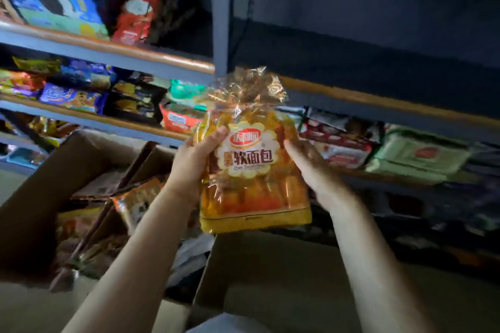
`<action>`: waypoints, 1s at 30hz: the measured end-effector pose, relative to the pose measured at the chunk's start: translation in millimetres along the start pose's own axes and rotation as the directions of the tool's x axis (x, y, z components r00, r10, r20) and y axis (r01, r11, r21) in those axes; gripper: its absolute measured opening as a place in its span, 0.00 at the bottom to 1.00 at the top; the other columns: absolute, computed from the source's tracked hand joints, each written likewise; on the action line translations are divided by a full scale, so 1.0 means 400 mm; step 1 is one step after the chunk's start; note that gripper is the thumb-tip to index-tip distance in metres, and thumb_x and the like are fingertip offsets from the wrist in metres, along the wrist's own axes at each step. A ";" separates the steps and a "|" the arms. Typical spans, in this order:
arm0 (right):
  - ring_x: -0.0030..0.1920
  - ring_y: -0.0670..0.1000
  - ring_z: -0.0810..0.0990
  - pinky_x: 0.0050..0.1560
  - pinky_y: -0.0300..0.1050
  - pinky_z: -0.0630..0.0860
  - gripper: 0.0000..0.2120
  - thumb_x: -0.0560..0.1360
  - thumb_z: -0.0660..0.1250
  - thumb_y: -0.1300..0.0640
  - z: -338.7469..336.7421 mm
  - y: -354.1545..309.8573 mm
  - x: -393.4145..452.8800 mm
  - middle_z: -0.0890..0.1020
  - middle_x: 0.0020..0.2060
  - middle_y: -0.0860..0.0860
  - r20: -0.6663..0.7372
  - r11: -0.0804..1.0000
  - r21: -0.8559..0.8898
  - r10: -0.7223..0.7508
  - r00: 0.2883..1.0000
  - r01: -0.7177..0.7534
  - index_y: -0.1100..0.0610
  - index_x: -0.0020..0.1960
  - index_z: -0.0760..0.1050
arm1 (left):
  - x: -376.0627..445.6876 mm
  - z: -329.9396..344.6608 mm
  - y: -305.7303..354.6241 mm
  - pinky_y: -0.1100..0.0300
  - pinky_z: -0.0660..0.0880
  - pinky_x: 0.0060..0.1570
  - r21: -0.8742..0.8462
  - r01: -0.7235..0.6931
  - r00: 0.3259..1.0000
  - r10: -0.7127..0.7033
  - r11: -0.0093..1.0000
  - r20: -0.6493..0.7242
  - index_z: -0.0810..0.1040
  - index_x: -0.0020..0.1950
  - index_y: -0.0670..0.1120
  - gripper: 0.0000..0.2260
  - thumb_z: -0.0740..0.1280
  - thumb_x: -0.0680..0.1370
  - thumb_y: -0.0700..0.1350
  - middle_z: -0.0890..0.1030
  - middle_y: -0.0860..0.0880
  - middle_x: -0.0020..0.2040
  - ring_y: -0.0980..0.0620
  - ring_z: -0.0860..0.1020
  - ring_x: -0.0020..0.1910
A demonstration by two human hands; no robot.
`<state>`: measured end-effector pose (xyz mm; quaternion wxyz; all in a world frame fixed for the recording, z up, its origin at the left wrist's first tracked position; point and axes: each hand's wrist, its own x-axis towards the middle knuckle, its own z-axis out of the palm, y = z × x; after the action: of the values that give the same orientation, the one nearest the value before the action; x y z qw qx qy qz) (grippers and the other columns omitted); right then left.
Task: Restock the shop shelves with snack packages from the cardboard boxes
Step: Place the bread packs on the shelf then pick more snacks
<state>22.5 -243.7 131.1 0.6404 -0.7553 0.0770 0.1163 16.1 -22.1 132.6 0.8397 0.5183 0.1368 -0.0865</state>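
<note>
While the shelves (pixel 151 58) fill the upper and middle frame, their left bays crowded with bright packets and the upper right bay dark and apparently bare, two cardboard boxes occupy the lower half: an open box (pixel 35 197) at lower left with more snack packets (pixel 135 200) lying inside, and a second box (pixel 270 265) at bottom centre. At centre frame a bread bag (pixel 254 170), orange and yellow with a crinkled clear top gathered above the label, is held upright in the air in front of the shelf edge, above the boxes and touching neither. The left hand (pixel 193 162) grips its left side, thumb across the front and fingers behind. The right hand (pixel 311 167) lies against its right side with the fingers fairly straight, supporting rather than clasping. The likely step is carrying the bag to a shelf. Risks, as judged: the slick film could slip from the one-sided grip and drop the bag back among the boxes; squeezing harder would crush the soft bread; and the tall loose top could catch on the shelf lip during placement, tipping the bag or dislodging neighbouring packets.
</note>
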 end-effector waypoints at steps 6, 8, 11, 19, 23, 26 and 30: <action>0.50 0.40 0.82 0.54 0.44 0.79 0.08 0.72 0.73 0.40 -0.493 0.073 -0.236 0.84 0.47 0.36 -0.236 0.989 0.146 0.018 0.972 0.018 0.40 0.49 0.80 | -0.061 0.503 -0.194 0.50 0.82 0.43 0.127 0.006 0.974 -0.034 0.992 0.222 0.76 0.68 0.41 0.24 0.74 0.76 0.50 0.85 0.40 0.56 0.42 0.86 0.49; 0.45 0.38 0.81 0.46 0.37 0.78 0.07 0.72 0.73 0.40 -0.649 0.088 -0.321 0.83 0.42 0.34 -0.373 0.984 0.170 0.023 0.927 0.044 0.40 0.46 0.78 | -0.094 0.657 -0.274 0.49 0.82 0.47 0.192 0.013 0.927 -0.084 0.981 0.365 0.73 0.71 0.45 0.28 0.76 0.75 0.52 0.83 0.41 0.61 0.41 0.84 0.56; 0.51 0.44 0.83 0.53 0.45 0.80 0.16 0.69 0.74 0.37 -0.854 0.129 -0.441 0.85 0.48 0.39 -0.556 0.959 0.252 0.037 0.830 0.127 0.41 0.53 0.81 | -0.173 0.871 -0.388 0.60 0.82 0.41 0.333 -0.047 0.836 -0.146 0.942 0.530 0.78 0.63 0.51 0.17 0.75 0.75 0.49 0.87 0.49 0.54 0.52 0.86 0.50; 0.56 0.50 0.83 0.55 0.52 0.81 0.30 0.69 0.72 0.34 -1.235 0.238 -0.608 0.82 0.58 0.45 -0.794 0.918 0.302 0.093 0.601 0.256 0.45 0.66 0.73 | -0.247 1.312 -0.589 0.52 0.81 0.51 0.425 -0.271 0.722 -0.109 0.864 0.683 0.82 0.60 0.51 0.20 0.78 0.70 0.53 0.87 0.52 0.52 0.49 0.86 0.51; 0.59 0.52 0.79 0.60 0.57 0.78 0.33 0.72 0.68 0.33 -1.423 0.299 -0.611 0.76 0.61 0.46 -0.830 0.930 0.321 0.184 0.527 0.181 0.46 0.70 0.63 | -0.224 1.493 -0.696 0.50 0.82 0.54 0.404 -0.278 0.715 -0.093 0.871 0.693 0.82 0.59 0.49 0.22 0.78 0.68 0.54 0.87 0.51 0.52 0.50 0.86 0.51; 0.60 0.50 0.78 0.63 0.58 0.75 0.26 0.72 0.65 0.31 -1.569 0.322 -0.592 0.76 0.64 0.44 -0.822 0.964 0.231 0.120 0.557 0.132 0.39 0.66 0.67 | -0.194 1.632 -0.771 0.54 0.82 0.49 0.346 -0.269 0.740 -0.037 0.899 0.671 0.81 0.60 0.49 0.20 0.77 0.70 0.53 0.87 0.52 0.51 0.52 0.86 0.49; 0.60 0.42 0.78 0.56 0.44 0.78 0.20 0.77 0.64 0.36 -1.736 0.314 -0.563 0.78 0.59 0.34 -0.803 0.976 0.173 0.060 0.593 0.135 0.33 0.68 0.69 | -0.150 1.823 -0.829 0.60 0.83 0.45 0.329 -0.268 0.764 -0.008 0.905 0.645 0.77 0.63 0.48 0.23 0.77 0.72 0.53 0.86 0.53 0.54 0.53 0.85 0.50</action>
<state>-173.9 -956.5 179.7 0.6170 -0.6537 0.3533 -0.2592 -33.9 -822.2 181.1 0.7150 0.6283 -0.2114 -0.2220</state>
